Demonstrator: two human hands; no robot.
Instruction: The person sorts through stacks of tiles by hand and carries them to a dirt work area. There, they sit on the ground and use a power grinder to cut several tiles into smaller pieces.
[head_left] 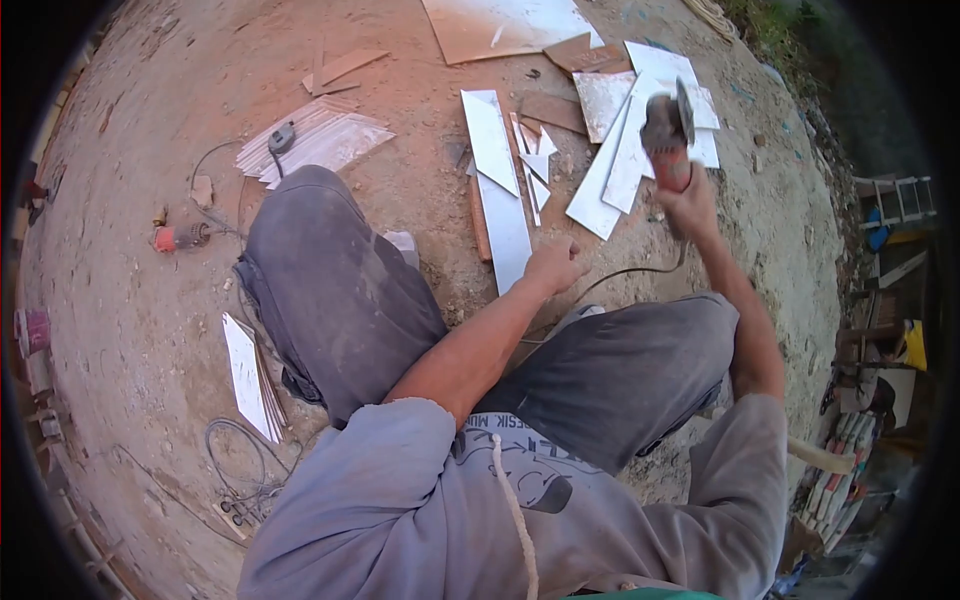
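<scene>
My right hand (690, 207) is closed around the red body of an angle grinder (668, 150), held up at the right with its disc on the far side. A cord trails from it toward my legs. My left hand (556, 268) is beside the lower end of a long white tile strip (512, 235); its fingers are loosely bent and apart, with nothing visible in them. On that strip lies a slanted-end tile piece (490, 140). Thin pointed tile offcuts (537, 165) lie just right of it. Behind the grinder, several white tile pieces (605, 190) overlap on the ground.
A large tile sheet (510, 25) lies at the far side. To the left are fanned tile pieces (330, 140), a red power tool (180, 237), more stacked tile pieces (245, 370) and a coiled cable (235, 455). A ladder (900, 200) and clutter line the right edge.
</scene>
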